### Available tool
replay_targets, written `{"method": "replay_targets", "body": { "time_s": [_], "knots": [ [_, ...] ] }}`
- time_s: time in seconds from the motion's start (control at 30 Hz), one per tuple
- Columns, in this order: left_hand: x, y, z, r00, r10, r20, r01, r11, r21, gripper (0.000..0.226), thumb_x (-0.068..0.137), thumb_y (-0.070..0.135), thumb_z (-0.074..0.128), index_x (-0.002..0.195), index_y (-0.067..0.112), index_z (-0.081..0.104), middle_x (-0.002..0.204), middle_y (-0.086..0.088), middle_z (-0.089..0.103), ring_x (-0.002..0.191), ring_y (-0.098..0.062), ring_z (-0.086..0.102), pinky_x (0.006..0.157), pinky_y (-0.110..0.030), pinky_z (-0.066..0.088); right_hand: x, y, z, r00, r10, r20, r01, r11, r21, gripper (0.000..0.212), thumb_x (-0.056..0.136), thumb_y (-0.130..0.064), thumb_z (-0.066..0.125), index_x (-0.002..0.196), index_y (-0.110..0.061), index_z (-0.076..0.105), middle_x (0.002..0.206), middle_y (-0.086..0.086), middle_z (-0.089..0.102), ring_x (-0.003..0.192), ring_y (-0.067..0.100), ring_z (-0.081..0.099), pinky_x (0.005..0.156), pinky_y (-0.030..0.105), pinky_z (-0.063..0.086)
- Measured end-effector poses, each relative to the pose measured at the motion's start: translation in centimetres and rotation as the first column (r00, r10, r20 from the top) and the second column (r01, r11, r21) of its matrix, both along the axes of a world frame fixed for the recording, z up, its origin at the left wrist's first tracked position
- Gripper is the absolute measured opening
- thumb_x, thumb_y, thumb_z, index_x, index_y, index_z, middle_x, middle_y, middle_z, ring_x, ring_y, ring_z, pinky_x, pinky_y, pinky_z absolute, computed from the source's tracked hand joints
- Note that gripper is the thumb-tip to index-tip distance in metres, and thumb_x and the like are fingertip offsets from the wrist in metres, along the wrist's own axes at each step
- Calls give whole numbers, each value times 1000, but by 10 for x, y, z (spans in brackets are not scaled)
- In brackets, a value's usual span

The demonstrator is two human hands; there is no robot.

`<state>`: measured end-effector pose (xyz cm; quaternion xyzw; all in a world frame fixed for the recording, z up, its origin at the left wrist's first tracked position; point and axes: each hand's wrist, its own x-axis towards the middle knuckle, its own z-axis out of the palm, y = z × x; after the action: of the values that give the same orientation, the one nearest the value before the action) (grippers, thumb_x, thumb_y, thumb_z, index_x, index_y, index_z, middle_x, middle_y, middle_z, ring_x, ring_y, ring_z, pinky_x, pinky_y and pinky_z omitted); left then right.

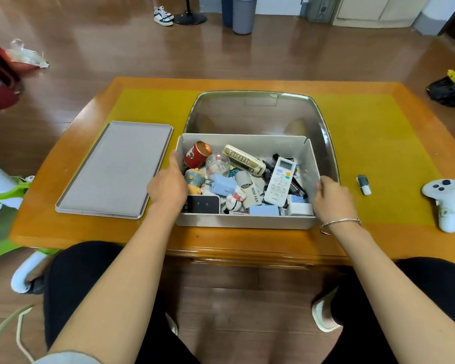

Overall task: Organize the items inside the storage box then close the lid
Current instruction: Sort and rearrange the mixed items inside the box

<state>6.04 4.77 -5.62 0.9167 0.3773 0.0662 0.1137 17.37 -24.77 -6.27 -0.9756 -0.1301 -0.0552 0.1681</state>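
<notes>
Barely begun — the storage box (244, 222), table centre, holds a jumble. Left hand (168, 183) grips its 9 o'clock wall, right hand (332, 197) the 3 o'clock rim; lid (116, 169) lies off at 9 o'clock.

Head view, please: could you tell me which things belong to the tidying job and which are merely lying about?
Job: white plastic storage box, flat grey lid, white remote control, red tin can.
Lying about: white game controller, grey waste bin, black bag.
</notes>
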Motion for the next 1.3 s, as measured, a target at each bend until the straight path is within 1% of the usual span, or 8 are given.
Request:
{"method": "replay_targets", "body": {
  "time_s": [0.17, 0.47, 0.6, 0.83, 0.93, 1.03, 1.2, 1.3],
  "knots": [
    [-25, 2, -2, 999, 46, -29, -46, 999, 18, 61, 95, 12, 46, 147, 24, 18, 111, -21, 62, 98, -39, 60, 67, -39, 37, -27, 1, -4, 999, 37, -30, -35, 998, 53, 33, 97, -15, 40, 129, -11, 49, 98, 21, 68, 86, 42, 61, 71, 45, 51],
    [-39, 3, -6, 1000, 18, -23, -17, 999, 46, 69, 91, 6, 49, 150, 21, 15, 107, -24, 62, 93, -41, 59, 64, -40, 36, -15, -26, -9, 1000, -9, -22, 16, 948, 319, 34, 99, -34, 38, 113, -14, 62, 93, 15, 68, 74, 29, 56, 59, 32, 41],
    [-39, 2, -8, 1000, 0, -22, 1, 998, 61, 70, 91, 6, 50, 150, 18, 14, 108, -22, 61, 93, -40, 59, 63, -40, 37, 32, -54, -23, 983, -181, 23, 174, 968, 180, 33, 93, -21, 50, 123, -9, 56, 126, 18, 55, 116, 39, 46, 97, 43, 36],
    [-38, 3, -10, 1000, -4, -31, 7, 997, 72, 71, 90, 6, 52, 149, 17, 14, 106, -22, 61, 90, -41, 60, 62, -41, 40, 75, -78, -49, 962, -220, -160, 222, 975, -6, 58, 96, -18, 46, 148, -9, 22, 154, 17, 21, 140, 35, 20, 113, 45, 21],
    [-38, 3, -10, 999, 1, -35, 2, 997, 81, 71, 91, 6, 51, 149, 18, 13, 107, -22, 61, 90, -40, 60, 62, -41, 41, 75, -77, -55, 979, -174, -105, 173, 985, -15, 50, 96, -13, 45, 143, -5, 32, 148, 18, 35, 135, 34, 33, 110, 42, 28],
    [-38, 5, -12, 999, 6, -36, -3, 996, 91, 70, 91, 6, 51, 149, 18, 13, 106, -22, 61, 89, -40, 60, 63, -41, 42, 68, -73, -56, 997, -83, -5, 83, 994, 68, 33, 89, -7, 53, 123, -7, 55, 119, 19, 60, 109, 39, 53, 91, 45, 44],
    [-37, 4, -13, 999, 5, -36, -1, 994, 110, 72, 90, 7, 54, 149, 19, 13, 106, -22, 62, 89, -40, 60, 62, -41, 40, 61, -70, -55, 990, -114, -83, 126, 978, 164, 52, 83, -15, 69, 130, -9, 48, 118, 17, 59, 113, 36, 50, 94, 48, 44],
    [-37, 6, -14, 1000, -2, -29, 5, 993, 114, 71, 90, 6, 52, 149, 18, 14, 105, -22, 62, 88, -41, 60, 62, -41, 41, 65, -73, -56, 986, -131, -99, 136, 989, 55, 48, 83, -28, 69, 123, -6, 56, 118, 20, 59, 112, 37, 49, 93, 44, 43]
  ]
}}
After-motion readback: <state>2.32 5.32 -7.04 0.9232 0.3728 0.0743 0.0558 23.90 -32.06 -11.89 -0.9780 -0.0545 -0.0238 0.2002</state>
